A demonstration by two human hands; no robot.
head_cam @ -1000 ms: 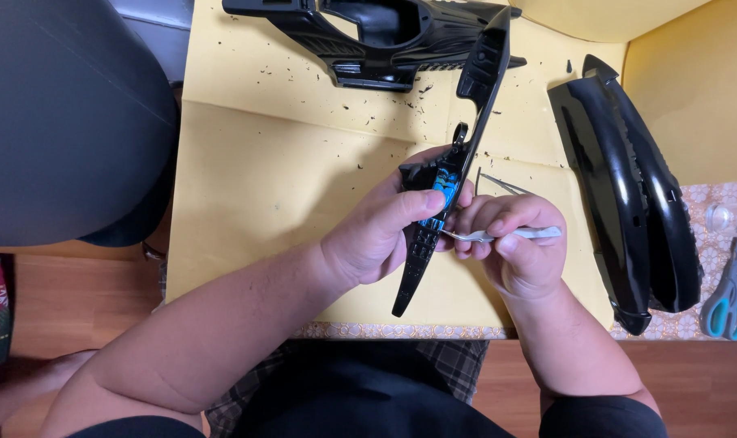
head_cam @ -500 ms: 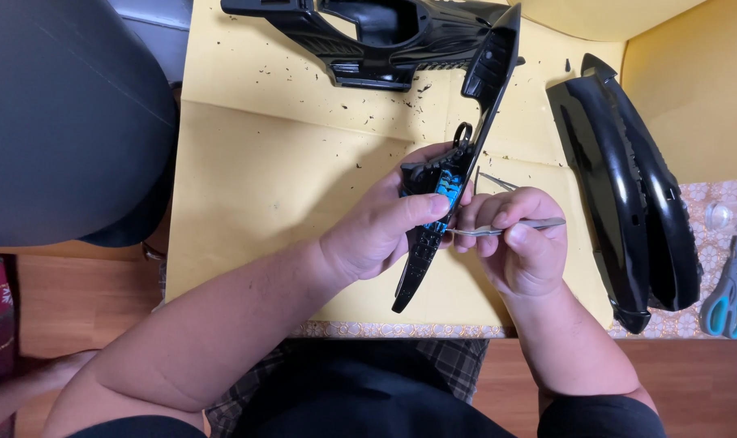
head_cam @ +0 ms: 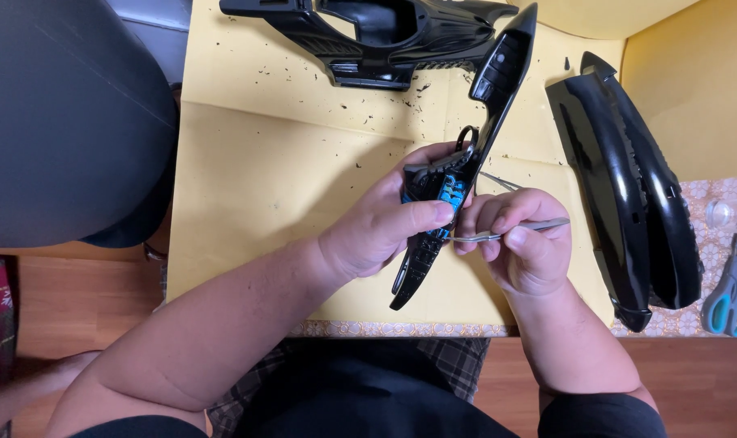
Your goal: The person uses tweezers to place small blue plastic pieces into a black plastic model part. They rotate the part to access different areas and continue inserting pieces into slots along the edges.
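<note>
Fingers: your left hand [head_cam: 377, 235] grips the long black trim piece [head_cam: 466, 174] | right hand [head_cam: 521, 247] pinches metal tweezers [head_cam: 506, 233] at its blue insert [head_cam: 452, 193] | insert still seated, work looks midway.

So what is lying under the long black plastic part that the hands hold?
Under the long black plastic part lies yellow paper with dark crumbs. The left hand covers its middle; the paper directly beneath cannot be seen.

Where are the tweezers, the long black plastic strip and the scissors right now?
tweezers [head_cam: 539, 225]: head view, on the bare metal shaft past the right hand's fingers.
long black plastic strip [head_cam: 502, 69]: head view, on its upper end.
scissors [head_cam: 727, 304]: head view, on the teal handle.
</note>
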